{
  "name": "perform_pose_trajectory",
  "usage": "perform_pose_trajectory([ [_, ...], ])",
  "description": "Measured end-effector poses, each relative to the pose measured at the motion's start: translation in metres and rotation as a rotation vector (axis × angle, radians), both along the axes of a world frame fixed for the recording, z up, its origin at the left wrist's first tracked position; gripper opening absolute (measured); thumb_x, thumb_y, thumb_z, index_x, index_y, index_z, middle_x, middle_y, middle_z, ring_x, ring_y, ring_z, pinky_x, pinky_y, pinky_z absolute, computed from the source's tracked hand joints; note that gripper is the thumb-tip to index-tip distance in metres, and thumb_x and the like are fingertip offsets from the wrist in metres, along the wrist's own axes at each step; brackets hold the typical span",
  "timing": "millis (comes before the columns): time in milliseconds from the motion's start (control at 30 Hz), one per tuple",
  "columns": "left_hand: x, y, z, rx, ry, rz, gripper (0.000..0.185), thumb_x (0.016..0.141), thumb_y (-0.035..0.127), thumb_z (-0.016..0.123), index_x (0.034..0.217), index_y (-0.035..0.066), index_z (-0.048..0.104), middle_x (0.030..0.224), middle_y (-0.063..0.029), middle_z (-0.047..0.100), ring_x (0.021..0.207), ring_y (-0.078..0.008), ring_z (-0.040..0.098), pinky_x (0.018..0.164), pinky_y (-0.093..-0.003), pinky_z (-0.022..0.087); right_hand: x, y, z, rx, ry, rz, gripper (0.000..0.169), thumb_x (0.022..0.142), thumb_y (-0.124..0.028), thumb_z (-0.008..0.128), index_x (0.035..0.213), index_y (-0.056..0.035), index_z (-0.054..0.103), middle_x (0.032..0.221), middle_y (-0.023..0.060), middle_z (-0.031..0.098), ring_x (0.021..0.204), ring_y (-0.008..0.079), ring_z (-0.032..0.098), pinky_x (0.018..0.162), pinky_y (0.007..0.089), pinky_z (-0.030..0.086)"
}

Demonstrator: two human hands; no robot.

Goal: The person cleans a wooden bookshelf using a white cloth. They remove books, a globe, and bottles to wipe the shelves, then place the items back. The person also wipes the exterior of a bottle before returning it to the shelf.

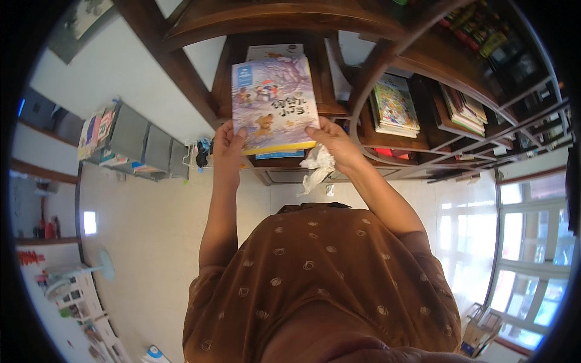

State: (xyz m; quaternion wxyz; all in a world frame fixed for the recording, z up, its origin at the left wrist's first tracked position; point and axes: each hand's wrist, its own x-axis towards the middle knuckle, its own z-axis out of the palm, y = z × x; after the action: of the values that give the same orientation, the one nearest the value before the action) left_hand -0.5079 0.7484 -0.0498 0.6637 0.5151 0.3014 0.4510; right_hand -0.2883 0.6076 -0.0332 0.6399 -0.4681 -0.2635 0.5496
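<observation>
An illustrated children's book (pixel 277 104) with a pale purple cover and a yellow lower edge is held flat between both hands. My left hand (pixel 229 138) grips its lower left corner, thumb on the cover. At the lower right corner my right hand (pixel 333 140) pinches the book and also has a crumpled white cloth or tissue (pixel 320 165) hanging below it. Behind the book, another light-covered book (pixel 274 51) lies on the dark wooden shelf (pixel 329 109). A blue-edged book (pixel 280 154) shows partly beneath.
A stack of picture books (pixel 396 106) fills the curved compartment to the right, with more books (pixel 463 109) beyond. Wooden uprights (pixel 154 50) frame the shelf. A grey rack (pixel 136 136) with books stands at left, near a wire basket (pixel 196 154).
</observation>
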Motion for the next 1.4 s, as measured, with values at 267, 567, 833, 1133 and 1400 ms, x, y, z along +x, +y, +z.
perform_pose_trajectory([
  [267,-0.006,-0.030,-0.042,-0.124,0.061,-0.323,0.050,0.086,-0.007,0.063,0.134,-0.002,0.053,0.125,-0.0113,0.067,0.111,-0.0186,0.065,0.099,-0.0339,0.050,0.018,-0.057,-0.047,0.019,-0.426,0.080,0.032,0.097,-0.007,0.066,0.127,-0.0019,0.055,0.091,0.0007,0.068,0.083,0.0058,0.057,0.072,0.0236,0.046],
  [567,0.048,-0.114,-0.119,-0.160,0.301,-0.797,0.058,0.084,-0.002,0.071,0.137,-0.004,0.048,0.130,-0.0150,0.065,0.115,-0.0210,0.065,0.099,-0.0354,0.051,0.047,-0.207,-0.132,-0.246,-0.249,-0.062,0.041,0.097,-0.001,0.063,0.136,-0.0042,0.053,0.106,0.0029,0.070,0.093,0.0095,0.061,0.085,0.0271,0.049],
  [833,0.194,-0.143,-0.116,0.240,0.212,-0.736,0.058,0.086,0.001,0.066,0.139,-0.002,0.043,0.122,-0.0169,0.067,0.113,-0.0210,0.066,0.097,-0.0355,0.050,0.132,-0.253,-0.130,-0.245,-0.287,-0.351,0.033,0.100,-0.006,0.061,0.132,-0.0015,0.056,0.113,0.0047,0.069,0.097,0.0115,0.063,0.085,0.0284,0.053],
  [1133,0.387,-0.099,-0.087,0.325,0.176,-0.375,0.043,0.083,0.003,0.065,0.125,-0.001,0.057,0.118,-0.0227,0.069,0.111,-0.0347,0.068,0.095,-0.0401,0.051,0.293,-0.180,-0.083,-0.344,-0.675,-0.563,0.030,0.098,-0.019,0.064,0.118,0.0023,0.067,0.110,0.0163,0.073,0.098,0.0233,0.070,0.087,0.0337,0.053],
  [1400,0.409,-0.090,-0.131,0.403,0.576,-0.317,0.077,0.095,0.018,0.063,0.161,0.013,0.025,0.137,-0.0278,0.059,0.126,-0.0389,0.060,0.103,-0.0426,0.047,0.340,-0.138,-0.114,-0.879,-1.447,-0.380,0.058,0.098,-0.056,0.050,0.142,-0.0178,0.053,0.128,0.0246,0.065,0.117,0.0437,0.062,0.099,0.0505,0.050],
])
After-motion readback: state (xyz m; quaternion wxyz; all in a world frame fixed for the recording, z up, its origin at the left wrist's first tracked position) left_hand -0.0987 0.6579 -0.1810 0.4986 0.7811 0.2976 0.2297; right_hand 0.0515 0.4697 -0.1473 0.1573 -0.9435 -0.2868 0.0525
